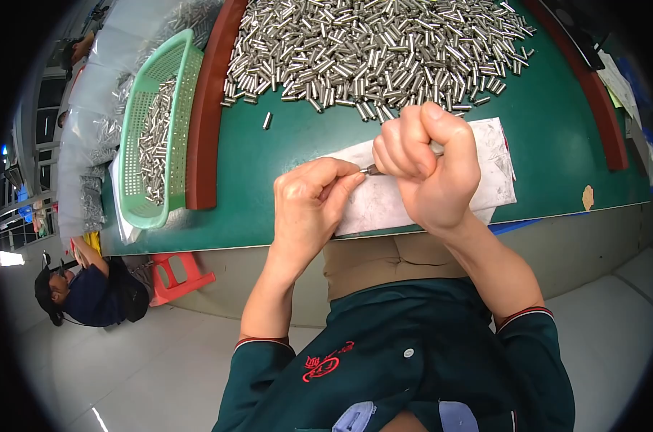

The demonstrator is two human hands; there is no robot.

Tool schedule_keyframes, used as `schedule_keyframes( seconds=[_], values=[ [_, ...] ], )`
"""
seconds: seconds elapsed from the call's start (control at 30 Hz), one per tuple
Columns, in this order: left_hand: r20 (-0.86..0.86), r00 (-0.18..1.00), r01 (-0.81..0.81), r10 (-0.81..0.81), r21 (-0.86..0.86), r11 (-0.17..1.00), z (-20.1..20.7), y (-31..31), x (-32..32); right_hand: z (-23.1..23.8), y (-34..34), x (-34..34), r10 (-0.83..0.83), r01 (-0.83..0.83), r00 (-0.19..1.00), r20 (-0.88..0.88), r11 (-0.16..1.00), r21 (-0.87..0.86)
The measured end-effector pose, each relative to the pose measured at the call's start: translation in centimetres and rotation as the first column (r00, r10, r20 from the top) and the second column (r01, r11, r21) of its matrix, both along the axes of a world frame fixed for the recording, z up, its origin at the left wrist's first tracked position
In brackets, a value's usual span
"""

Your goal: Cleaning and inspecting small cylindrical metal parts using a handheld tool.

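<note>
My left hand [306, 194] pinches a small metal pin [363, 172] between thumb and forefinger. Closed in a fist, my right hand [434, 162] grips a hand tool [373, 169] whose short dark metal tip points left and meets the pin. Most of that tool is hidden inside the fist, so its kind is unclear. Both hands are above a smudged white cloth or paper sheet [373, 205] at the table's front edge. Beyond them spreads a large heap of short silver metal pins [369, 54]. One loose pin [268, 121] lies apart from the heap.
Brown-red rails [209, 137] border the green tabletop [247, 180] on the left and right. Left of the left rail, a green perforated basket [134, 165] holds more pins. Clear plastic bags [110, 65] line the far left. A person [96, 291] is beside a red stool [176, 277].
</note>
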State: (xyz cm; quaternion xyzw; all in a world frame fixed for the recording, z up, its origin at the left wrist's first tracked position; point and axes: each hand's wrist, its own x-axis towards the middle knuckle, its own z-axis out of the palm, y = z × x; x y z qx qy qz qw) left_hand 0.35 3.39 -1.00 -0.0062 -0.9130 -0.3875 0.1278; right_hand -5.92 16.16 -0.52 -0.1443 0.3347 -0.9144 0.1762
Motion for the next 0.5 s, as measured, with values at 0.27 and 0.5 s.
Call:
schedule_keyframes(
  seconds=[0.27, 0.5],
  values=[
    [0.047, 0.999, 0.012, -0.012, 0.013, 1.000, 0.7, 0.0, 0.1, 0.7, -0.8, 1.0, -0.058, 0.081, 0.990, -0.127, 0.980, 0.182],
    [0.068, 0.997, -0.044, 0.033, 0.164, 0.985, 0.4, -0.3, 0.2, 0.8, -0.6, 0.2, -0.074, 0.080, 0.996, -0.044, 0.984, 0.159]
  ],
)
